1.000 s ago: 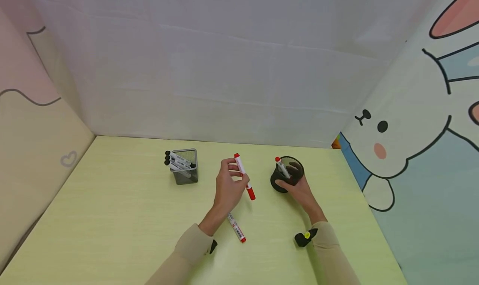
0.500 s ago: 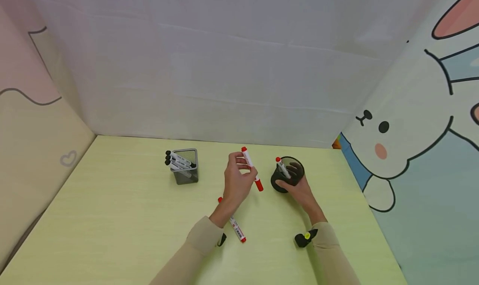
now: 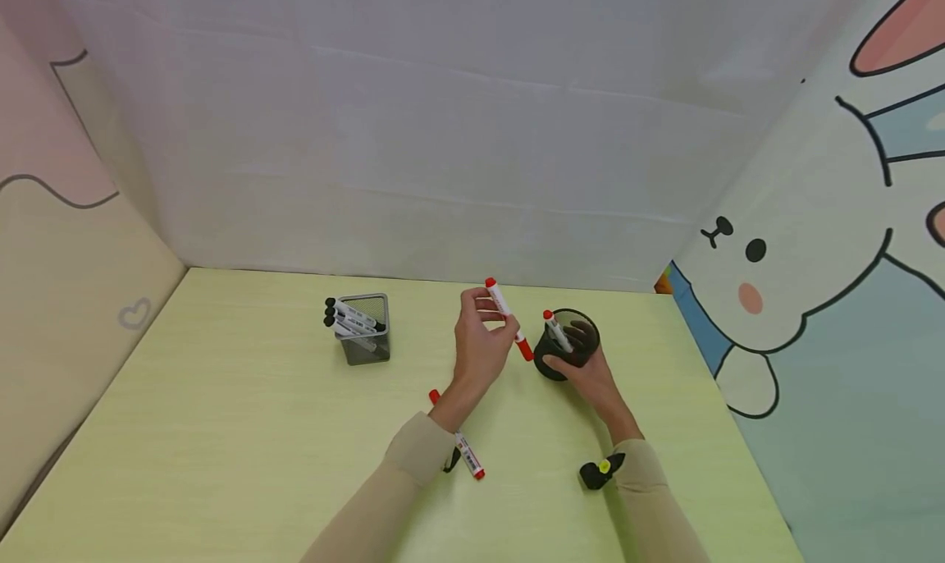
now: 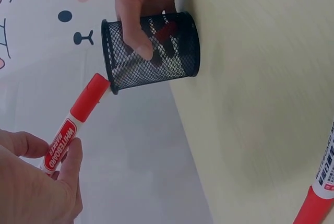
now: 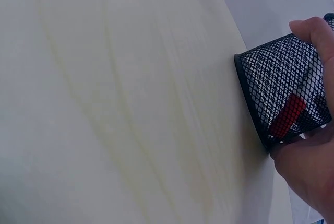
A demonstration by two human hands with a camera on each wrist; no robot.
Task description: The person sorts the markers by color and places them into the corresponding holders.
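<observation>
My left hand (image 3: pixel 483 341) pinches a red whiteboard marker (image 3: pixel 508 317) between thumb and fingers, off the table. In the left wrist view its red cap end is by the rim of the round black mesh pen cup (image 4: pixel 156 51). My right hand (image 3: pixel 591 378) grips that cup round its side; the cup stands on the table. One red marker (image 3: pixel 557 331) leans inside, its red tip above the rim. Another red marker (image 3: pixel 470 456) lies on the table under my left wrist, partly hidden by the sleeve.
A square grey mesh pen holder (image 3: pixel 369 350) with several black-capped markers (image 3: pixel 354 317) leaning in it stands to the left on the pale yellow table (image 3: pixel 244 415). A white sheet (image 3: pixel 443 136) hangs behind the table, and printed panels flank both sides.
My left hand has carried the red marker right and farther away, up close to the round cup. The right hand keeps its hold on the cup in the same place.
</observation>
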